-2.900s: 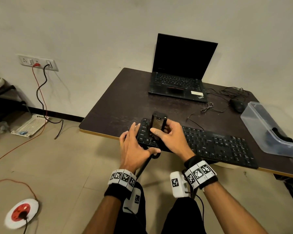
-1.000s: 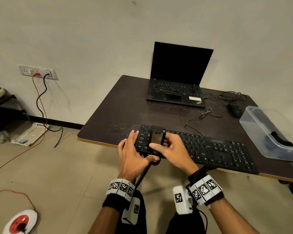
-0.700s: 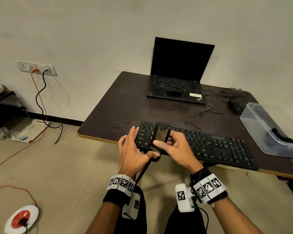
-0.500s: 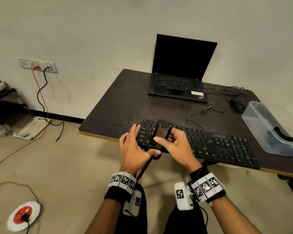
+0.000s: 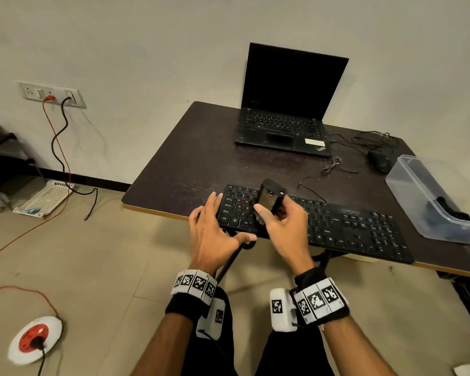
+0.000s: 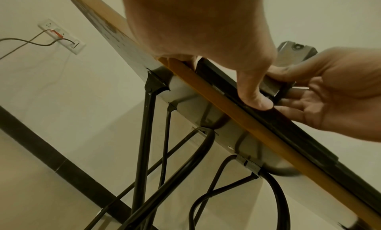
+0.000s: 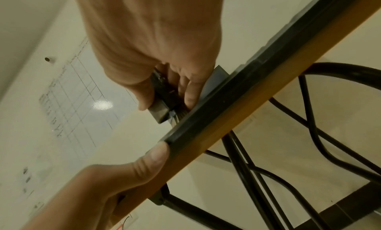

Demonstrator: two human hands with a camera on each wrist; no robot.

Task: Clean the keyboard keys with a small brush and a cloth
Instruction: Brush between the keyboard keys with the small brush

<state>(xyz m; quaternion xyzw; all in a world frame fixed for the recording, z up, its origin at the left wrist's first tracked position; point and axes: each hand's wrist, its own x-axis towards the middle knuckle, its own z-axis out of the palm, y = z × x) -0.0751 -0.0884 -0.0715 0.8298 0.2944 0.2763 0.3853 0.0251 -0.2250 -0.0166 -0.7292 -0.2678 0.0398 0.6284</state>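
**A:** Where are my hands?

**B:** Your left hand (image 5: pixel 212 234) lies with straight fingers on the left end of the black keyboard (image 5: pixel 337 226), its thumb pressed against the keyboard's front edge. Your right hand (image 5: pixel 284 226) pinches a small dark brush (image 5: pixel 269 202), tilted over the left-hand keys, bristles down beside the front row.

**A:** And the keyboard?

**B:** It runs along the front edge of the dark tabletop (image 5: pixel 190 164), right at the wooden lip. Bare tabletop lies behind it towards the far left corner.

**A:** What else is around?

**B:** An open laptop (image 5: pixel 285 109) sits at the far edge, screen dark, a ThinkPad logo on its palm rest. A mouse (image 5: pixel 379 161) and loose cables lie to its right. A clear plastic tub (image 5: pixel 429 196) stands at the right edge. The floor is beige tile; a wall socket (image 5: pixel 52 95) carries a red and a black cord.
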